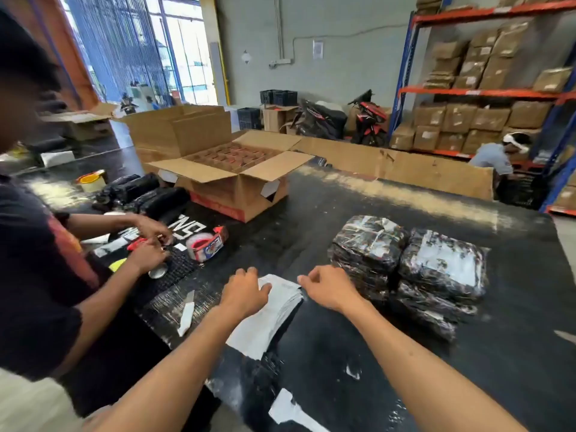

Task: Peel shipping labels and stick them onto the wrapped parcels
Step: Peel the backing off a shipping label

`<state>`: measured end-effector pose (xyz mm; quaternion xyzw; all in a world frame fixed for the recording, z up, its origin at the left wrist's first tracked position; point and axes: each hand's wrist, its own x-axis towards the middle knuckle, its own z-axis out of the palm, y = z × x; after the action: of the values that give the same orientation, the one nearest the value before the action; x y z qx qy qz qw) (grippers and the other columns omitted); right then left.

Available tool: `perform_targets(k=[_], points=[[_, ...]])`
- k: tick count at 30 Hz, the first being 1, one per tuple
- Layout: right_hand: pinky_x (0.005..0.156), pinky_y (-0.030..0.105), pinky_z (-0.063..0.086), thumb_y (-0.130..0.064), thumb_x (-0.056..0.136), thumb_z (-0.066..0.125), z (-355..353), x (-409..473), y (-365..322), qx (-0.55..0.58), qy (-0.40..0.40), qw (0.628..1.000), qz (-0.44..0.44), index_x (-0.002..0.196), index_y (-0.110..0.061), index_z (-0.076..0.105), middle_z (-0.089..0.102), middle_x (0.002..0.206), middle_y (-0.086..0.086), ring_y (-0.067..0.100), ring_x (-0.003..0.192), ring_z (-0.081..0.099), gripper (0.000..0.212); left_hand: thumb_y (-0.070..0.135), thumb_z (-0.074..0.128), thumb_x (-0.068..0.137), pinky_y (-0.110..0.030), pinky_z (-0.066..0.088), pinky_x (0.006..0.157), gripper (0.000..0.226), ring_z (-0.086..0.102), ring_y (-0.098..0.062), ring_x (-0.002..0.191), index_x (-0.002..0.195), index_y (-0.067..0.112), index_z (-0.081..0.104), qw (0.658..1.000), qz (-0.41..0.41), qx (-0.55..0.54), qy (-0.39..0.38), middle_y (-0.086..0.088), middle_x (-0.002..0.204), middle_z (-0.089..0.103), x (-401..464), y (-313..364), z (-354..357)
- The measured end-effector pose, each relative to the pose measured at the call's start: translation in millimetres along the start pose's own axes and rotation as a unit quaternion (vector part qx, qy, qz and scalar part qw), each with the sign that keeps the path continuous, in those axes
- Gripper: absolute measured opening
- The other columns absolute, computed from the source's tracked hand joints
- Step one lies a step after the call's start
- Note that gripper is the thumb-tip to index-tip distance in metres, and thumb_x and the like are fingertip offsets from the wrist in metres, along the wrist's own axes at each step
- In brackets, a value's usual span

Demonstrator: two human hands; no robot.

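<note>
A stack of white shipping labels lies on the black table in front of me. My left hand rests flat on the stack's upper left part. My right hand pinches the stack's top right corner with thumb and forefinger. Two piles of parcels wrapped in black plastic stand just right of my right hand; the nearer pile's top parcel bears a white label.
Another person at the left works on a black bundle, beside a red tape dispenser and a white cutter. An open cardboard box stands behind. Paper scraps lie near the front edge. Shelves with cartons fill the right.
</note>
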<state>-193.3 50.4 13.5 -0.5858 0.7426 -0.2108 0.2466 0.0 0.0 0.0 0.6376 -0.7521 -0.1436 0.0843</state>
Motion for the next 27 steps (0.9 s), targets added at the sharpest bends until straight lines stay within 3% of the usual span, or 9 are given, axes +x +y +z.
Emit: perform_targets(k=[4,8,12,15,21,23,25,26,27], points=[[0.090,0.036,0.052,-0.068,0.086,0.050,46.3,2.4,-15.3,-0.015,-0.041,0.993,0.112,0.117,-0.016,0.071,0.070,0.123,0.010,0.035,0.113,0.066,0.064,0.058,0.055,0.091,-0.045,0.046,0.101,0.064,0.053,-0.039,0.125,0.131,0.008,0.055,0.998,-0.036,0.013,-0.049,-0.019,0.134,0.059,8.1,-21.9,18.3],[0.088,0.039,0.060,-0.083,0.061,0.055,82.8,16.1,-23.8,0.058,-0.034,0.981,0.184,0.121,-0.022,0.068,0.074,0.113,0.006,0.030,0.100,0.073,0.087,0.062,0.058,0.089,-0.044,0.043,0.102,0.069,0.046,-0.037,0.129,0.133,0.009,0.053,0.997,-0.011,0.016,-0.078,-0.016,0.135,0.055,3.4,-27.6,35.9],[0.072,0.039,0.065,-0.046,0.074,0.077,96.0,31.0,-23.7,0.128,-0.032,0.967,0.220,0.109,-0.015,0.070,0.074,0.105,0.005,0.023,0.085,0.074,0.047,0.061,0.061,0.089,-0.042,0.043,0.102,0.073,0.038,-0.034,0.134,0.139,0.009,0.046,0.997,-0.001,0.031,-0.072,-0.014,0.141,0.046,2.8,-34.7,39.9],[0.070,0.040,0.066,-0.020,0.080,0.079,91.4,44.4,-15.1,0.194,-0.026,0.949,0.248,0.089,-0.011,0.072,0.075,0.086,0.009,0.020,0.072,0.071,0.015,0.063,0.063,0.087,-0.040,0.043,0.099,0.075,0.039,-0.032,0.133,0.136,0.008,0.048,0.996,0.001,0.031,-0.080,-0.012,0.139,0.045,7.2,-39.7,35.4],[0.063,0.033,0.064,-0.012,0.079,0.087,67.4,40.6,-2.9,0.283,-0.016,0.927,0.245,0.093,0.004,0.072,0.069,0.073,0.011,0.015,0.056,0.065,0.025,0.062,0.068,0.083,-0.041,0.039,0.105,0.083,0.034,-0.033,0.136,0.142,0.010,0.043,0.993,0.024,0.041,-0.105,-0.013,0.146,0.039,12.8,-39.9,18.1],[0.065,0.030,0.063,-0.015,0.082,0.085,50.4,32.9,-4.5,0.333,-0.024,0.921,0.201,0.087,0.000,0.072,0.066,0.069,0.008,0.012,0.056,0.062,0.021,0.057,0.069,0.084,-0.041,0.031,0.113,0.089,0.025,-0.032,0.144,0.151,0.013,0.032,0.995,0.061,-0.043,-0.069,-0.012,0.155,0.031,11.9,-35.5,12.3],[0.066,0.028,0.060,-0.021,0.086,0.082,32.4,25.3,-5.6,0.363,-0.035,0.919,0.151,0.083,-0.006,0.074,0.065,0.070,0.005,0.010,0.057,0.060,0.017,0.051,0.071,0.086,-0.040,0.037,0.107,0.081,0.037,-0.027,0.140,0.149,0.015,0.036,0.965,0.036,-0.254,-0.047,-0.006,0.152,0.041,9.0,-26.5,-2.0],[0.067,0.027,0.059,-0.023,0.088,0.080,24.5,22.1,-6.1,0.371,-0.035,0.918,0.133,0.083,-0.007,0.076,0.065,0.072,0.004,0.009,0.059,0.060,0.017,0.049,0.073,0.086,-0.037,0.045,0.099,0.074,0.050,-0.023,0.130,0.145,0.015,0.043,0.922,-0.008,-0.382,-0.070,-0.003,0.145,0.051,9.9,-21.2,-9.8],[0.067,0.026,0.059,-0.023,0.089,0.079,17.5,19.1,-6.1,0.379,-0.034,0.917,0.121,0.085,-0.009,0.077,0.066,0.075,0.003,0.008,0.060,0.060,0.016,0.045,0.074,0.087,-0.033,0.050,0.089,0.062,0.062,-0.020,0.116,0.136,0.013,0.052,0.854,-0.043,-0.507,-0.113,-0.001,0.135,0.061,10.6,-15.1,-18.3]])
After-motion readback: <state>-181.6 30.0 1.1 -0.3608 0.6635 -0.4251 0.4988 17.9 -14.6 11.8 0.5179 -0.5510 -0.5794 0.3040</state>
